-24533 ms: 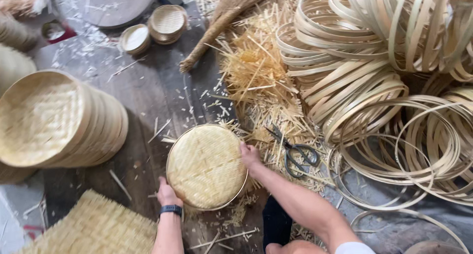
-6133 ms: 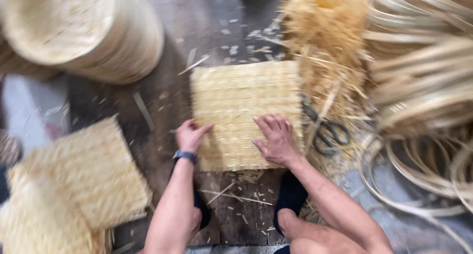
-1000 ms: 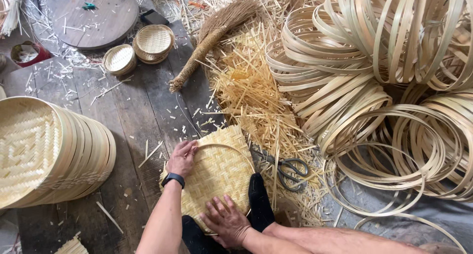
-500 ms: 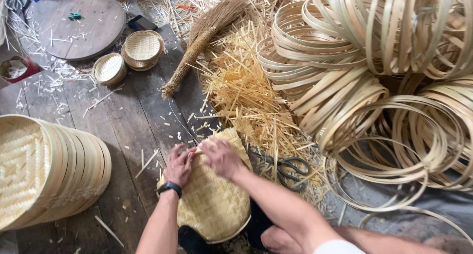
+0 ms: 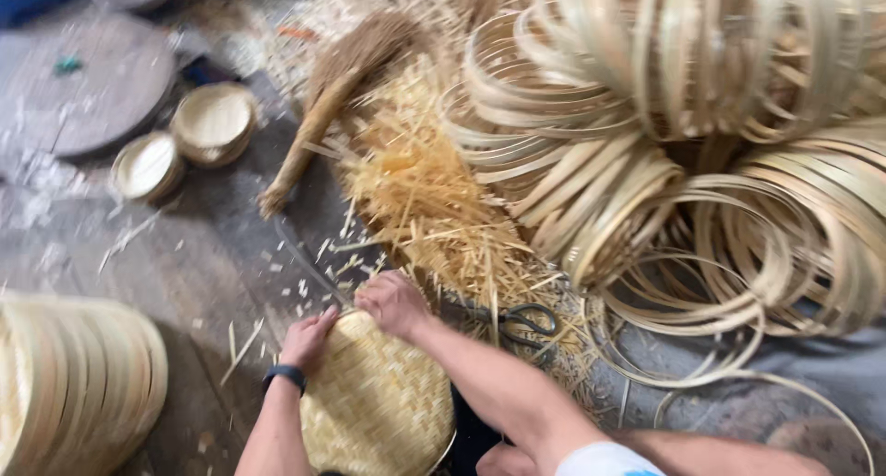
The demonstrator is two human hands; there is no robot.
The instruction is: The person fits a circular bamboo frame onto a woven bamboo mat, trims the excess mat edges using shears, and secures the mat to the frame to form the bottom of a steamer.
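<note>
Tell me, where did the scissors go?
In the head view the scissors lie on the floor just right of the right hand, half buried in the straw pile, beside the bamboo hoops.

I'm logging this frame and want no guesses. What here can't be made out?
- Woven tray: near edge cut off by the bottom of the head view; weave smeared by blur.
- Left hand and right hand: fingertips blurred at the tray's far rim, so their grip is unclear.
- Scissors: blades buried under straw.
- Tray stack: cut by the left edge.
</note>
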